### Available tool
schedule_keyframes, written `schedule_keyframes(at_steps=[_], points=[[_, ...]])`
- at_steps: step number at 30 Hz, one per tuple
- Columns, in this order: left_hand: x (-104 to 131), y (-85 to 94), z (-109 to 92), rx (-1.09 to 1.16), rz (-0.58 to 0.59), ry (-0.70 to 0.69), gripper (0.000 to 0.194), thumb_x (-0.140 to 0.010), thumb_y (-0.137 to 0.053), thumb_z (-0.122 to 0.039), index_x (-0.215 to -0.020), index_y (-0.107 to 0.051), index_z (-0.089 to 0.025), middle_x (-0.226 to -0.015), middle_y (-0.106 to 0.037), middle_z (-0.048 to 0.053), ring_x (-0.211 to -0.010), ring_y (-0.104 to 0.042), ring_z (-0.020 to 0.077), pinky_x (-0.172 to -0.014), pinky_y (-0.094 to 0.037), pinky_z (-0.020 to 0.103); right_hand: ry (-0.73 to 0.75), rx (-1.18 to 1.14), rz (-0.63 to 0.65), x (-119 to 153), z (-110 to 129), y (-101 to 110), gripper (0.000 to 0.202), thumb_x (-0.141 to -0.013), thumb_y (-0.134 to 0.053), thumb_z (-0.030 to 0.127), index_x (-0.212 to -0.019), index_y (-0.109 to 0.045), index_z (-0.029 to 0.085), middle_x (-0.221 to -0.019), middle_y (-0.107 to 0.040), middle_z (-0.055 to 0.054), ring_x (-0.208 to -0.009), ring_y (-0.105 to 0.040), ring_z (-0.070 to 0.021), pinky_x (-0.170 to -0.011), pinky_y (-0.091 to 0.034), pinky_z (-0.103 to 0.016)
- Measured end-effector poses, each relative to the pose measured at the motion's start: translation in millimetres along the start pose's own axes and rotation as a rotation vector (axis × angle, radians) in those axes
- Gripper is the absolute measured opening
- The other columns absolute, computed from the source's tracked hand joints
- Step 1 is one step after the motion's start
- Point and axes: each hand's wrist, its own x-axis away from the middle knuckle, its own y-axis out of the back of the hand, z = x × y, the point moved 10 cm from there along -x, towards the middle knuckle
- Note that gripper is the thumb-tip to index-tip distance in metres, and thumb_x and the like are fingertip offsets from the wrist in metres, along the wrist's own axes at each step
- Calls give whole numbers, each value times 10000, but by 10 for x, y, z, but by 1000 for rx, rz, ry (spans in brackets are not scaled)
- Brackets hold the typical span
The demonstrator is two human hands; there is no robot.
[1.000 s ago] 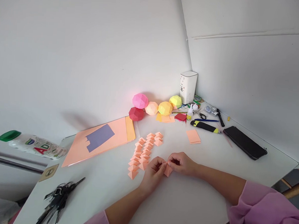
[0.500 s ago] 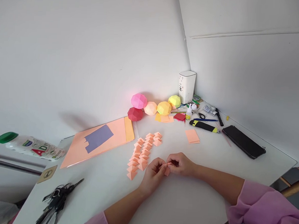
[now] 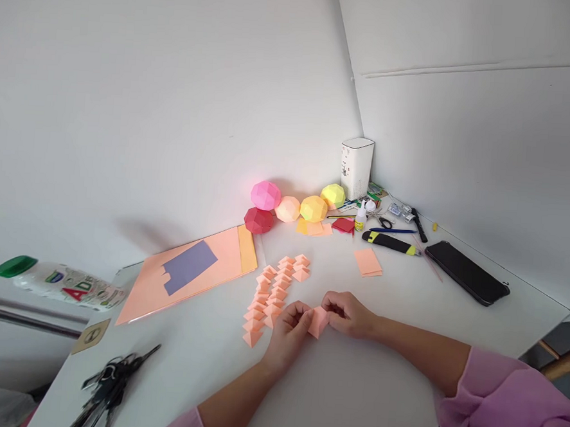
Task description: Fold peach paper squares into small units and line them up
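While left hand [image 3: 290,333] pinches paper [image 3: 317,323], bottle [image 3: 360,219] stands.

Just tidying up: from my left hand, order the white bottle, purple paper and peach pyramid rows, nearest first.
1. Peach pyramid rows, just left of your left hand.
2. Purple paper, farther left, on peach sheets.
3. White bottle, far left.

On the table [image 3: 371,380], the part nearest the person is bare, so a hand could slide there. The rows of little peach paper points [image 3: 278,290] block the left side. Farther left, the keys [image 3: 110,383] and the big peach sheets [image 3: 219,254] are in the way. The cutter [image 3: 392,242] and black phone case [image 3: 467,273] block the back right.
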Motion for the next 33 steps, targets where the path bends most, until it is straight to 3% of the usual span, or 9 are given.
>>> schedule_keyframes(at_steps=[4, 9, 25, 33], points=[[0, -49, -35, 17, 28, -2, 300, -760, -625, -432, -679, -538, -156, -624, -520, -20, -596, -467, 102, -575, -364, 218, -23, -18, 10, 9, -10, -29, 66, -786, -525, 223, -766, -496, 167, -605, -440, 49, -531, -361, -83, -476, -292, -197], [2, -95, -55, -9, 60, -5, 290, -766, -621, -420, -668, -552, -155, -600, -538, -14, -590, -487, 111, -582, -378, 230, -36, -30, 51, 9, -46, -69, 166, -811, -533, 287, -730, -563, 146, -583, -483, 30, -518, -387, -86, -479, -309, -204], [21, -33, -3, -65, 2, 31, 303, -761, -596, -438, -645, -499, -175, -528, -527, -25, -516, -487, 109, -519, -370, 226, -177, -154, -79, 29, -131, 75, 149, -743, -548, 209, -612, -576, 144, -531, -512, 24, -503, -467, -100, -484, -370, -215], [23, -10, -28, -78, -10, 14, 230, -774, -568, -338, -633, -470, -185, -512, -521, -35, -512, -464, 104, -528, -364, 220, -212, -211, -150, 40, -188, 150, 155, -712, -528, 196, -564, -538, 152, -513, -458, 38, -496, -447, -100, -481, -398, -219]])
